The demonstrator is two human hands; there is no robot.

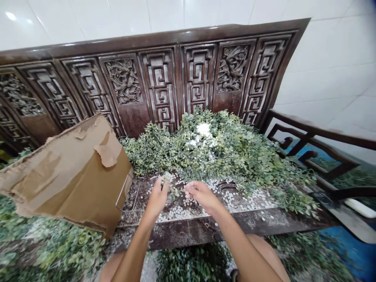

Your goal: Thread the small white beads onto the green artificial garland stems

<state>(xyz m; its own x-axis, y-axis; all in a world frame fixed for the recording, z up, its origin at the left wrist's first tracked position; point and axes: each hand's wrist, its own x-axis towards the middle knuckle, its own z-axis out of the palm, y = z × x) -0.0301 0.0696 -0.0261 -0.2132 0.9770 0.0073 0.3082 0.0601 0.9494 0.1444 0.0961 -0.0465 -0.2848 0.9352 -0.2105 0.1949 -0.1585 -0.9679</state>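
Between my hands, over the front of a dark wooden bench seat [188,233], is a small leafy green sprig [175,192]. My left hand [160,194] is closed around one end of it, with leaves showing above the fingers. The fingertips of my right hand [199,194] pinch together at the sprig's other end. Many small white round pieces [178,212] lie scattered on the seat under and around both hands. Behind them spreads a large heap of green leafy sprigs [235,149], with a pile of the white pieces [204,130] on top.
A torn cardboard box [88,188] stands on the bench at left, a bent metal wire [125,190] beside it. The carved wooden backrest [164,78] rises behind, and an armrest [317,137] bounds the right. More greenery [190,262] lies below the front edge.
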